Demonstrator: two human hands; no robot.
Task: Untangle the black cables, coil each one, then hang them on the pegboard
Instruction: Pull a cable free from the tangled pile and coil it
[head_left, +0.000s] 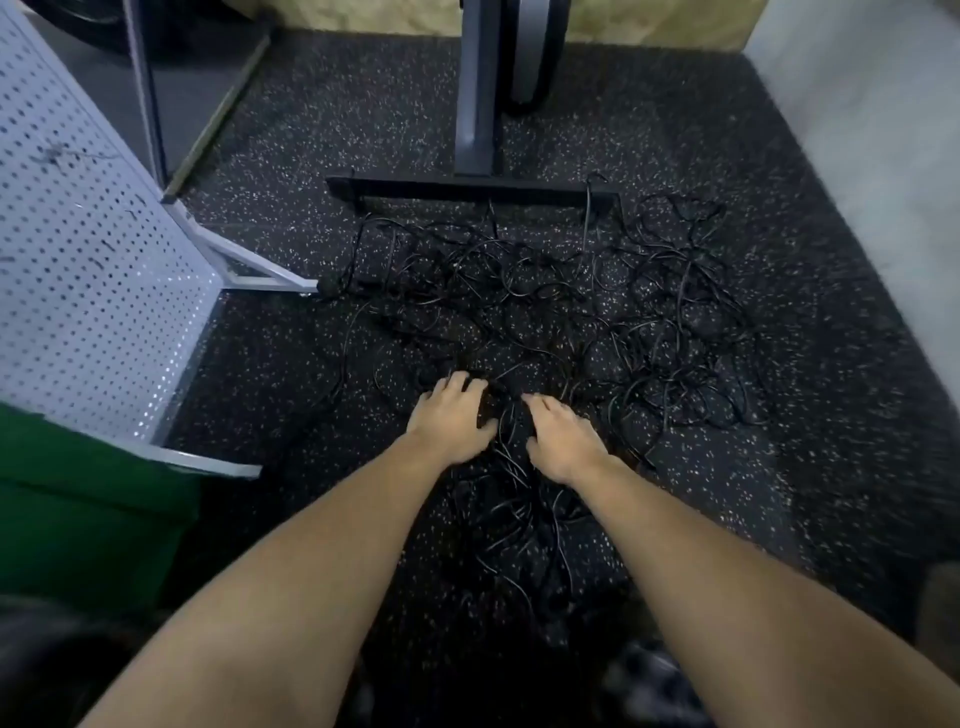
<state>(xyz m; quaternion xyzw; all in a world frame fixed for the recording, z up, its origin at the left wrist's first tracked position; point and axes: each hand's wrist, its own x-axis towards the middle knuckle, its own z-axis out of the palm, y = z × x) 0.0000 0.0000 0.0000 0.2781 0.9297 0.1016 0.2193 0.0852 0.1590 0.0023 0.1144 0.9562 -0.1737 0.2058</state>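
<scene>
Fingers (453, 383) of the left hand (451, 418) and right hand (560, 435) are pressing, loosely spread, into the tangled black cables (654, 332); can't tell if they're gripping anything.

You have two hands in view: your left hand (452, 415) and your right hand (563, 441), both at the near edge of the cable pile. There is one pile of black cables (597, 312) on the floor (280, 374). They are all mixed up, so you cannot count how many are in it. Left of the pile is one white pegboard (88, 291) and one green box (88, 519). Behind the pile is one dark stand (475, 104).
</scene>
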